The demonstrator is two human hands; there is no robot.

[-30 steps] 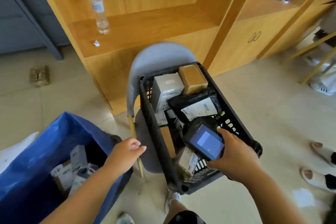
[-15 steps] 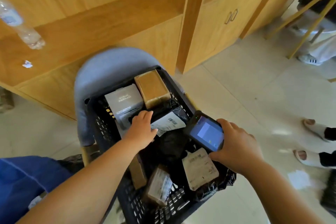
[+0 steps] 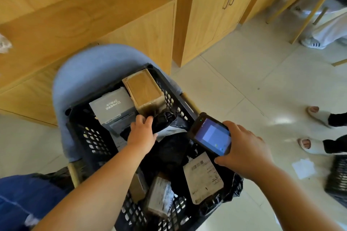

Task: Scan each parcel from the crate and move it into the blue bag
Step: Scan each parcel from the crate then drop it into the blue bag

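Far left on my feed, the blue bag (image 3: pixel 22 199) sits low beside the grey chair (image 3: pixel 90 69), and the black crate (image 3: pixel 90 137) rests on that chair with a grey box (image 3: pixel 112 106) and a brown box (image 3: pixel 144 90) at its far end. Mid-crate, the left hand (image 3: pixel 141 133) grips a black plastic parcel (image 3: pixel 164 120), fingers curled over its far edge, just in front of both boxes. On the right, the right hand (image 3: pixel 244 150) holds the scanner (image 3: pixel 212 134) above the crate's right rim, fingers wrapped round its body and screen lit, with a white-labelled parcel (image 3: pixel 203 176) below.

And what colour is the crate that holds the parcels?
The crate is black; the head view shows it.
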